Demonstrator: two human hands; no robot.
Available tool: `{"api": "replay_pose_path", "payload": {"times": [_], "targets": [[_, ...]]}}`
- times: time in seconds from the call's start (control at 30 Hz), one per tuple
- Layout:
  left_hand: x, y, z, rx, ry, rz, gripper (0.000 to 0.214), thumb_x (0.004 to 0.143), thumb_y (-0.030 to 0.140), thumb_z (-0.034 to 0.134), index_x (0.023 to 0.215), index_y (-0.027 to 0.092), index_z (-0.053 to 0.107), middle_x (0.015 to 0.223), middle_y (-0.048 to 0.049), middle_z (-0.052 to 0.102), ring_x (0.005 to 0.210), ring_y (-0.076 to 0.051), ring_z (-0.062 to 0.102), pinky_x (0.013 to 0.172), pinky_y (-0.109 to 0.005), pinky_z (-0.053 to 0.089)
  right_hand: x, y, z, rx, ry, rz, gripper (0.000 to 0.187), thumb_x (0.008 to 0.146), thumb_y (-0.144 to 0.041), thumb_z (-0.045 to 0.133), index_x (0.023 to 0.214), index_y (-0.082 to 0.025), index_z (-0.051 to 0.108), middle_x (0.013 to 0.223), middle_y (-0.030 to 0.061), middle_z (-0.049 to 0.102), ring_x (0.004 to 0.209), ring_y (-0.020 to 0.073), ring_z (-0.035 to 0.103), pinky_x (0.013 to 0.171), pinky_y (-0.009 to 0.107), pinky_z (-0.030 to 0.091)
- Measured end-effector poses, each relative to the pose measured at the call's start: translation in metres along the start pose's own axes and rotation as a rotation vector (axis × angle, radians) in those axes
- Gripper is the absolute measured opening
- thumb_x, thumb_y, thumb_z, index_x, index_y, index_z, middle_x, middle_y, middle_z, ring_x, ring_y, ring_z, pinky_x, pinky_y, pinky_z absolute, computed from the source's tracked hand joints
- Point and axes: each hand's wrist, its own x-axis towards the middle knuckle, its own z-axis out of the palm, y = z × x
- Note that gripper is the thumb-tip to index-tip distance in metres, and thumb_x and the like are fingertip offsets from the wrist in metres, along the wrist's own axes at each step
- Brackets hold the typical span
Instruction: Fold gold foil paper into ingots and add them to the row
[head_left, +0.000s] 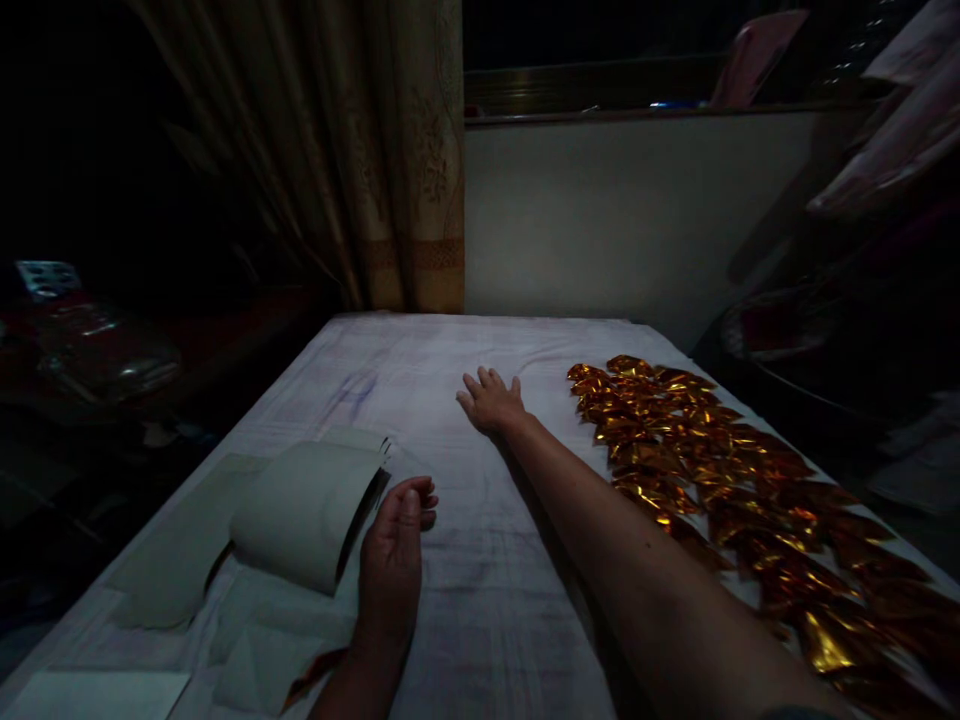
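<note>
At eight o'clock, curled pale sheets point(300, 510) lie beside the left hand point(394, 560), its fingers loosely half-curled. Near the centre, the right hand point(491, 402) spreads its fingers over the cloth point(472, 620); at four o'clock lie gold foil packets point(716, 470), any contents hidden.

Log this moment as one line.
Right hand: fingers spread over white cloth | Left hand: loosely curled beside pale sheets | Gold foil pieces: grouped along right side

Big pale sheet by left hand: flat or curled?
Curled: the pale sheet arches up, with a dark gap under its edge facing the left hand.
</note>
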Motion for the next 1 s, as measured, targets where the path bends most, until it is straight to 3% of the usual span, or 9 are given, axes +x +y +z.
{"api": "replay_pose_path", "payload": {"times": [0.17, 0.33, 0.53, 0.7, 0.83, 0.9, 1.0], "targets": [[0.002, 0.0, 0.0, -0.007, -0.026, 0.004, 0.07, 0.076, 0.082, 0.056, 0.096, 0.017, 0.071, 0.099, -0.0115, 0.073, 0.089, -0.024, 0.072, 0.076, -0.037, 0.061, -0.029, -0.008, -0.004, 0.009, 0.011, 0.028, 0.061, 0.105, -0.049, 0.026, 0.159, -0.021, 0.025, 0.168, 0.012, 0.015, 0.154, 0.0281, 0.012, 0.12, 0.062, 0.011], [0.005, -0.005, 0.001, 0.02, -0.064, 0.053, 0.069, 0.081, 0.08, 0.052, 0.1, 0.016, 0.069, 0.1, -0.0122, 0.073, 0.089, -0.024, 0.072, 0.078, -0.038, 0.061, -0.087, -0.015, 0.006, 0.037, 0.045, 0.058, 0.058, 0.104, -0.05, 0.032, 0.155, -0.021, 0.035, 0.166, 0.0143, 0.023, 0.153, 0.0317, 0.016, 0.118, 0.065, 0.011], [0.008, -0.016, 0.003, 0.329, -0.147, 0.295, 0.052, 0.096, 0.06, 0.038, 0.107, 0.019, 0.069, 0.107, -0.0116, 0.073, 0.096, -0.024, 0.072, 0.085, -0.038, 0.059, -0.154, -0.014, 0.017, 0.079, 0.092, 0.065, 0.056, 0.104, -0.048, 0.038, 0.152, -0.018, 0.042, 0.163, 0.017, 0.03, 0.151, 0.033, 0.023, 0.119, 0.06, 0.015], [0.004, -0.009, 0.005, 0.394, -0.163, 0.379, 0.042, 0.095, 0.053, 0.041, 0.104, 0.021, 0.068, 0.105, -0.0102, 0.073, 0.102, -0.026, 0.07, 0.09, -0.041, 0.056, -0.203, -0.003, 0.022, 0.093, 0.203, -0.006, 0.05, 0.103, -0.044, 0.043, 0.146, -0.02, 0.05, 0.158, 0.017, 0.039, 0.148, 0.0327, 0.031, 0.119, 0.056, 0.021], [-0.009, 0.003, 0.004, 0.441, -0.158, 0.441, 0.039, 0.094, 0.048, 0.04, 0.101, 0.021, 0.068, 0.103, -0.0101, 0.073, 0.1, -0.026, 0.069, 0.092, -0.043, 0.054, -0.218, 0.022, 0.028, 0.109, 0.29, -0.014, 0.047, 0.101, -0.038, 0.047, 0.143, -0.018, 0.053, 0.156, 0.0161, 0.043, 0.146, 0.0304, 0.035, 0.119, 0.049, 0.026], [-0.02, 0.008, 0.004, 0.466, -0.178, 0.47, 0.037, 0.093, 0.046, 0.042, 0.1, 0.021, 0.068, 0.101, -0.0093, 0.073, 0.098, -0.026, 0.069, 0.093, -0.042, 0.054, -0.218, 0.034, 0.03, 0.109, 0.306, -0.05, 0.045, 0.1, -0.037, 0.05, 0.14, -0.018, 0.057, 0.155, 0.0154, 0.045, 0.144, 0.0295, 0.038, 0.118, 0.047, 0.028], [-0.037, 0.013, -0.001, 0.496, -0.208, 0.498, 0.034, 0.091, 0.044, 0.044, 0.098, 0.021, 0.069, 0.098, -0.0085, 0.073, 0.096, -0.025, 0.069, 0.091, -0.041, 0.055, -0.212, 0.048, 0.034, 0.134, 0.385, 0.007, 0.044, 0.098, -0.038, 0.053, 0.138, -0.018, 0.059, 0.151, 0.0162, 0.049, 0.142, 0.0308, 0.041, 0.117, 0.048, 0.03]]}}
